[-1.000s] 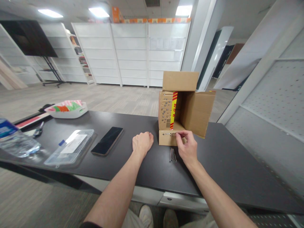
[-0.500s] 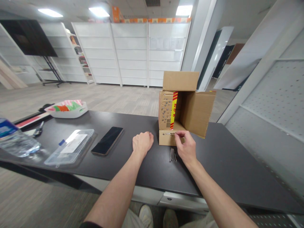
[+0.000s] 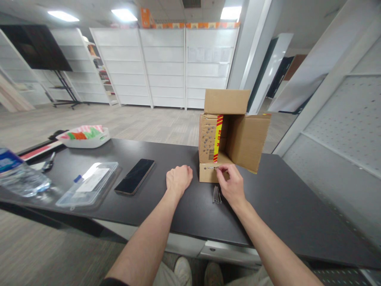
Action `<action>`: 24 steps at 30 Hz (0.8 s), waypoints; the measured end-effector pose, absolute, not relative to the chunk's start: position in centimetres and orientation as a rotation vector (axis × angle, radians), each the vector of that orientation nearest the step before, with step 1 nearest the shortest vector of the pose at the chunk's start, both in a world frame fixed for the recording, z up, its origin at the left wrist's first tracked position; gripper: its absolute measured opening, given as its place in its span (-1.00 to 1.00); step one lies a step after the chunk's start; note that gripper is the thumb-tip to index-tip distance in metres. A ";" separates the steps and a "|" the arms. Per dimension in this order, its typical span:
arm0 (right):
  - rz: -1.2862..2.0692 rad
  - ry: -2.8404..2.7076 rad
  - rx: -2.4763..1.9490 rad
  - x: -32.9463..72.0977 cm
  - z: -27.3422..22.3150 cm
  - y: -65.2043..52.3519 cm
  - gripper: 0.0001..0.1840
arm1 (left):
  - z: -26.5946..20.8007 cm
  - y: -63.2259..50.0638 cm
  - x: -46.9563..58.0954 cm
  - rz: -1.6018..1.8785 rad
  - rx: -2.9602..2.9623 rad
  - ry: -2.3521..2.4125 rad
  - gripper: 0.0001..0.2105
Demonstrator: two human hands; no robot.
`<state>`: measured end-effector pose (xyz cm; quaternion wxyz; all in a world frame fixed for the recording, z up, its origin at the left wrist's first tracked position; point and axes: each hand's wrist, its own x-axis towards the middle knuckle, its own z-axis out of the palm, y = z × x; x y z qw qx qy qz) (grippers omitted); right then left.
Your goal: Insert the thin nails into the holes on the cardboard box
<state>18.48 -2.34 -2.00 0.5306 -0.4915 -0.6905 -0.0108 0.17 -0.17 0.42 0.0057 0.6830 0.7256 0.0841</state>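
Observation:
An open cardboard box (image 3: 208,137) stands on its side on the dark table, flaps spread and opening facing me. Grey round nail heads dot its left flap, and a short row of them runs across the lower front flap (image 3: 205,176). At that row my right hand (image 3: 233,184) is closed in a pinch on a nail, mostly hidden by the fingertips. Several loose nails (image 3: 216,194) lie on the table just below the flap. My left hand (image 3: 179,178) rests on the table left of the box, curled into a fist with nothing visible in it.
Left of my left hand lies a black phone (image 3: 135,176), then a clear plastic case (image 3: 89,184). A water bottle (image 3: 22,178) lies at the far left edge. Behind it sits a white basket (image 3: 86,142) with colourful packets. A perforated panel (image 3: 348,119) rises on the right.
My right hand has shifted slightly left along the row of nail heads on the lower flap, still pinching. My left hand and the loose nails have stayed put.

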 end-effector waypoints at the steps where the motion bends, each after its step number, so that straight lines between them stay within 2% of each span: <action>1: -0.025 -1.656 -1.173 18.5 -2.0 -2.4 -0.92 | 0.4 -0.1 0.2 0.258 2.133 2.273 -0.54; 24: -0.030 -1.831 -1.439 18.5 -2.6 -2.3 -0.72 | 0.0 0.1 0.2 0.259 2.127 2.284 -0.54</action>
